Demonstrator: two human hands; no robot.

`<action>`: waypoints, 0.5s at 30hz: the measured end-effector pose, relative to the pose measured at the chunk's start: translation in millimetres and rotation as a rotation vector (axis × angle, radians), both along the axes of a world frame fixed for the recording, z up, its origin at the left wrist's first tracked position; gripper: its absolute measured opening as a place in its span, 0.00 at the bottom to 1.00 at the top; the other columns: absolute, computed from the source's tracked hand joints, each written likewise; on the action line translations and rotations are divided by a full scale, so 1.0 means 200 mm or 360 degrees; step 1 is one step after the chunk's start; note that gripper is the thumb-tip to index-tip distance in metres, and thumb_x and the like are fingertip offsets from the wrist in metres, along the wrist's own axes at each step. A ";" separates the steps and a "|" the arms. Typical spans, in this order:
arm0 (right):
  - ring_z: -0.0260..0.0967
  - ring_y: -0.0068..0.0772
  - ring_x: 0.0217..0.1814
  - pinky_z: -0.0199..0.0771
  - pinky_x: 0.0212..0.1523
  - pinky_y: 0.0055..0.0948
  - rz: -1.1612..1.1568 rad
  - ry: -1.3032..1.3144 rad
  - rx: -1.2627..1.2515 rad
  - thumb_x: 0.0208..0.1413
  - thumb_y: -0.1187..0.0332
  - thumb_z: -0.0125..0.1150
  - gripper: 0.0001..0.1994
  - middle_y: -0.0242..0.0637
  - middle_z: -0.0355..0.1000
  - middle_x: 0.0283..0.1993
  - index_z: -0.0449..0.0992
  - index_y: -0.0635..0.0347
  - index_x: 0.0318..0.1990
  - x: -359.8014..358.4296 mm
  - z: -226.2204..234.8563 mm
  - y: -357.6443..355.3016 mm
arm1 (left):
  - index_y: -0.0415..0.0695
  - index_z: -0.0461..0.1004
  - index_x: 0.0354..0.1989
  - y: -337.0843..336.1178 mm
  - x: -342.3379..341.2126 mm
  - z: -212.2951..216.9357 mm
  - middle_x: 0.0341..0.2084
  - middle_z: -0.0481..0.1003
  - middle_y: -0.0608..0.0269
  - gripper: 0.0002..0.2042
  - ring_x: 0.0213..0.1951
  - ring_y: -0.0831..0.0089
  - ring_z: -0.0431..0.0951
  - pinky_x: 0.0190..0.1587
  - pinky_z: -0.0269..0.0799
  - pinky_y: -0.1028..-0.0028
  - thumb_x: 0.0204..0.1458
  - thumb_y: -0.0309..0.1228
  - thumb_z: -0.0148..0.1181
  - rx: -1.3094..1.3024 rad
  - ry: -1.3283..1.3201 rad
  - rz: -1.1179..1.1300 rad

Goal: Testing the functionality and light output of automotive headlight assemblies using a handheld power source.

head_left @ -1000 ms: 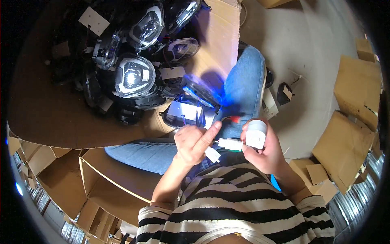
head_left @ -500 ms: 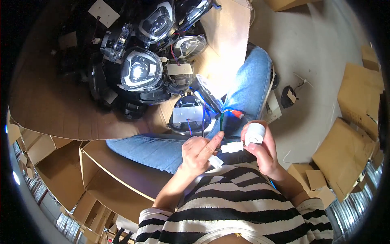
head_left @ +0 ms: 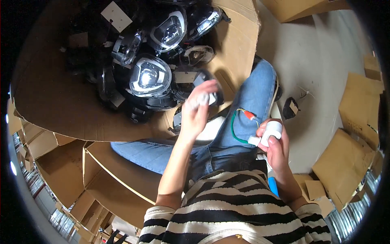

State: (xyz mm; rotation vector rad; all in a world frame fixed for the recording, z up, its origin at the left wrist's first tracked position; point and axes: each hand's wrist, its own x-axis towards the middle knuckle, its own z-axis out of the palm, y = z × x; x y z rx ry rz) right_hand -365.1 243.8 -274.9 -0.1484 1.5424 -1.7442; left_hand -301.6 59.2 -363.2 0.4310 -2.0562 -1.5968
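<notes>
My right hand (head_left: 278, 150) is closed around a white cylinder (head_left: 273, 131), with the thumb against its lower side. Beside those fingers is a white connector plug (head_left: 254, 140). A green wire (head_left: 234, 128) loops from it over my thigh to a red connector (head_left: 249, 115). My left hand (head_left: 196, 112), smeared by motion, is closed at the near side of the open carton. It grips a dark headlight (head_left: 217, 91), partly hidden behind the fingers; something small and white shows at the fingers. Another headlight (head_left: 147, 76) with a clear lens lies left of that hand.
Several black headlights with pale plates (head_left: 116, 16) fill the large carton (head_left: 61, 118) ahead. A small dark part (head_left: 290, 107) with a wire lies on the floor at right. Cardboard boxes (head_left: 359, 101) stand at right, and an opened box (head_left: 118, 175) at left.
My left hand has left the connectors in front of my body and moved forward to the carton with a headlight. The bright glow there has gone. My right hand has shifted slightly right.
</notes>
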 end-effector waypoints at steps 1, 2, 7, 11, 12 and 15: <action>0.52 0.14 0.24 0.54 0.22 0.11 -0.0005 -0.0021 0.0002 0.44 0.69 0.44 0.12 0.33 0.58 0.28 0.58 0.65 0.37 0.00 -0.01 0.00 | 0.37 0.65 0.38 0.00 -0.06 -0.02 0.26 0.68 0.62 0.11 0.21 0.80 0.64 0.23 0.58 0.84 0.51 0.28 0.37 0.0776 -0.0049 0.0026; 0.52 0.14 0.24 0.54 0.22 0.11 -0.0008 -0.0021 -0.0004 0.44 0.69 0.44 0.12 0.33 0.58 0.28 0.58 0.65 0.37 -0.01 -0.02 0.00 | 0.38 0.63 0.39 -0.04 -0.11 -0.05 0.21 0.68 0.64 0.11 0.17 0.84 0.60 0.19 0.53 0.87 0.50 0.28 0.39 0.1062 -0.0390 0.0145; 0.52 0.15 0.23 0.54 0.23 0.12 0.0032 -0.0024 0.0006 0.44 0.68 0.45 0.12 0.32 0.59 0.27 0.58 0.64 0.37 -0.02 -0.03 -0.02 | 0.39 0.65 0.25 -0.20 -0.29 -0.46 0.12 0.62 0.68 0.04 0.12 0.83 0.58 0.12 0.51 0.83 0.44 0.25 0.44 0.1046 -0.0601 0.0831; 0.53 0.15 0.23 0.54 0.24 0.13 0.0065 -0.0023 0.0041 0.45 0.66 0.46 0.13 0.32 0.59 0.27 0.59 0.64 0.36 -0.06 -0.06 -0.01 | 0.38 0.63 0.15 -0.30 -0.34 -0.66 0.08 0.62 0.63 0.09 0.08 0.76 0.58 0.11 0.53 0.78 0.43 0.24 0.40 0.1063 -0.0709 0.1283; 0.53 0.15 0.23 0.54 0.24 0.13 0.0070 -0.0021 0.0053 0.45 0.65 0.46 0.13 0.32 0.59 0.27 0.59 0.64 0.36 -0.07 -0.07 -0.01 | 0.38 0.63 0.15 -0.31 -0.35 -0.69 0.08 0.62 0.63 0.09 0.08 0.76 0.58 0.11 0.53 0.78 0.43 0.24 0.40 0.1063 -0.0715 0.1277; 0.53 0.14 0.23 0.54 0.24 0.13 0.0043 -0.0062 0.0085 0.45 0.64 0.47 0.14 0.32 0.59 0.26 0.59 0.64 0.36 -0.10 -0.08 -0.02 | 0.40 0.62 0.16 -0.37 -0.35 -0.77 0.09 0.61 0.62 0.09 0.08 0.75 0.58 0.13 0.52 0.76 0.43 0.29 0.40 0.1241 -0.1141 0.1133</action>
